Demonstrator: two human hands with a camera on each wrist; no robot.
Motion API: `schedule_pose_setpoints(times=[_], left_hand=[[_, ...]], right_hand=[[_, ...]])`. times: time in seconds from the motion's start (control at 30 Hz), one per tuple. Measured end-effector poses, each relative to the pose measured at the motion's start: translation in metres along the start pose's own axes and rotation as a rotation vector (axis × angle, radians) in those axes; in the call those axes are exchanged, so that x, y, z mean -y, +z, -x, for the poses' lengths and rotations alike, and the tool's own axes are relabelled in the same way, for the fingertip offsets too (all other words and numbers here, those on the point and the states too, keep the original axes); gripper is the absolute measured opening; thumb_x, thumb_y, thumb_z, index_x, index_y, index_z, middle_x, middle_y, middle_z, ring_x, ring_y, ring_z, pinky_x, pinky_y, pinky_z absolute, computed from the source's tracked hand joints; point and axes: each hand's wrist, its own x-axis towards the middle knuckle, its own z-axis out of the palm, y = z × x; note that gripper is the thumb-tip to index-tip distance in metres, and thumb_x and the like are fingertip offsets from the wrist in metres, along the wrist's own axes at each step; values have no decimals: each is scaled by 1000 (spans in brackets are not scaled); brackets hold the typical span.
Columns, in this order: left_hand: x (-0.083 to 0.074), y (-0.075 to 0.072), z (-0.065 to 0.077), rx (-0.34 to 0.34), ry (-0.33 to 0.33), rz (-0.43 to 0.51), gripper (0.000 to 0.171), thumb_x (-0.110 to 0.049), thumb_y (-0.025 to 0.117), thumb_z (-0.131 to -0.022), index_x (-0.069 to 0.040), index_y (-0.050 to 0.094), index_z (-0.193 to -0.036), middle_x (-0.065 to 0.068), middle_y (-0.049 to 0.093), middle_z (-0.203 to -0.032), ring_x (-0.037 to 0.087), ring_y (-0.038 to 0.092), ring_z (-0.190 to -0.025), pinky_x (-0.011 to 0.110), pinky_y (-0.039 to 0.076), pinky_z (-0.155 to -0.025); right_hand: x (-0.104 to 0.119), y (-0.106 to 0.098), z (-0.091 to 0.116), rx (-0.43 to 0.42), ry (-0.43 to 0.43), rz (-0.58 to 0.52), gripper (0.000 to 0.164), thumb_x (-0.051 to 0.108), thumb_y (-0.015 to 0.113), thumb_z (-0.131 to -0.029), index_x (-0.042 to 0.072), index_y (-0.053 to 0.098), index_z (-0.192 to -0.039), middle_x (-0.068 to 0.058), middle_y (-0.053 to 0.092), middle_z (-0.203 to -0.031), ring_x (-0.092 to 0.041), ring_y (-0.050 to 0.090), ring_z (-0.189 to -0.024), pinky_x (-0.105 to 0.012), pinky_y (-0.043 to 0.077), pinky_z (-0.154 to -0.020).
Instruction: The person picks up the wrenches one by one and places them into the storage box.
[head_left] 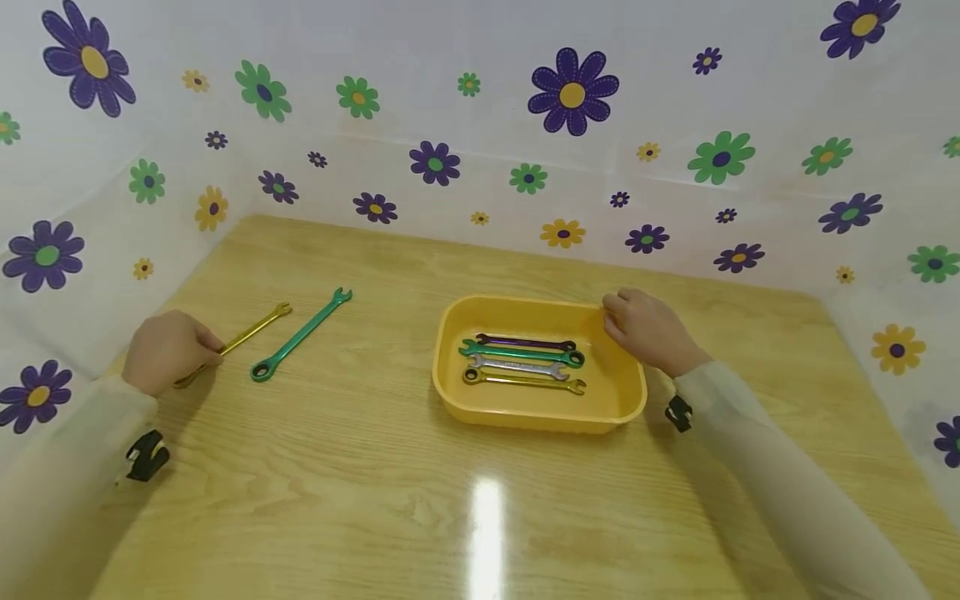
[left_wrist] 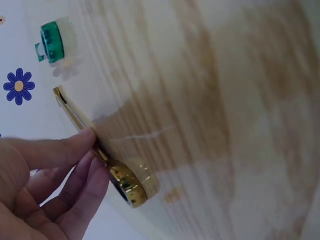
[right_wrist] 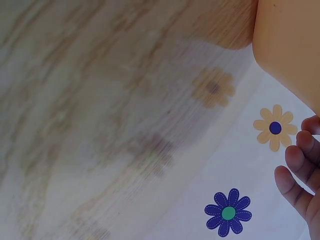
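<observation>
At the left side of the table, my left hand (head_left: pixel 168 350) pinches a gold ratcheting combination wrench (head_left: pixel 257 328) between thumb and fingers near its ring end. In the left wrist view the ring (left_wrist: pixel 129 186) shows just past the fingertips, low over the tabletop. A green combination wrench (head_left: pixel 302 335) lies to the right of it, open end pointing away. My right hand (head_left: pixel 651 329) grips the far right corner of a yellow plastic tray (head_left: pixel 536 421). Inside the tray lie a purple wrench (head_left: pixel 525 342), a green wrench (head_left: pixel 525 354), a silver wrench (head_left: pixel 517 367) and a gold wrench (head_left: pixel 525 381), roughly parallel.
The wood-grain table (head_left: pixel 360 483) reflects a bright light near its front. A white flower-printed cloth (head_left: pixel 480 108) rises along the back and both sides. Black straps (head_left: pixel 147 456) hang at both sleeves.
</observation>
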Motion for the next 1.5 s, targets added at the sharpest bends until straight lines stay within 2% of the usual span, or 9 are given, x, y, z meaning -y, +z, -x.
schedule_pose_setpoints(times=[0.13,0.23,0.43,0.53,0.77,0.93,1.1,1.33,1.5], left_hand=[[-3,-5,-7,25,9,-2,15,-7,70,-73,5,72,-81,16,69,-73,20,55,-59,28,41,-54],[-2,-4,-10,37,18,-3,16,-6,71,-73,6,71,-82,16,69,-73,21,57,-60,31,43,-55],[2,6,-16,49,58,4,24,-15,70,-78,6,69,-88,13,69,-74,20,61,-64,34,47,-58],[5,9,-16,46,75,-5,22,-13,65,-79,6,65,-89,13,66,-77,20,58,-65,31,44,-56],[6,12,-12,92,59,24,24,-8,54,-83,10,58,-97,21,62,-85,19,53,-63,30,43,-50],[8,16,-7,19,81,24,22,-9,64,-80,9,65,-92,20,67,-81,24,59,-65,33,46,-56],[8,18,-1,-55,103,4,23,-10,70,-77,8,70,-92,21,70,-81,38,64,-75,45,49,-64],[4,18,-3,-86,97,2,20,-8,70,-77,8,71,-89,22,70,-80,39,64,-72,45,49,-61],[9,18,-5,-98,97,31,23,-10,69,-79,7,71,-94,22,70,-84,41,64,-77,48,48,-67]], right_hand=[[-1,-4,-1,5,17,11,10,13,53,-90,4,56,-86,-8,47,-69,-20,43,-62,-32,42,-58],[-1,-3,-1,11,25,12,10,13,52,-90,5,56,-86,-8,47,-70,-20,43,-62,-32,42,-58],[2,1,2,12,37,22,10,14,53,-90,5,56,-87,-7,48,-70,-19,43,-63,-31,42,-57],[5,3,3,11,37,20,11,14,53,-90,5,57,-88,-7,49,-71,-19,44,-63,-31,43,-58],[7,6,5,25,55,17,10,16,53,-90,7,55,-86,-5,47,-70,-17,42,-62,-29,41,-57],[6,6,8,26,41,25,10,15,53,-90,7,54,-85,-5,46,-69,-17,42,-61,-29,40,-58],[7,3,7,22,39,24,10,15,53,-90,7,54,-85,-5,46,-69,-17,42,-61,-29,40,-58],[8,2,4,34,48,20,10,15,53,-90,6,55,-85,-6,48,-70,-17,43,-62,-30,42,-58],[8,1,3,30,52,21,10,15,54,-90,6,55,-85,-6,48,-70,-18,44,-62,-31,42,-58]])
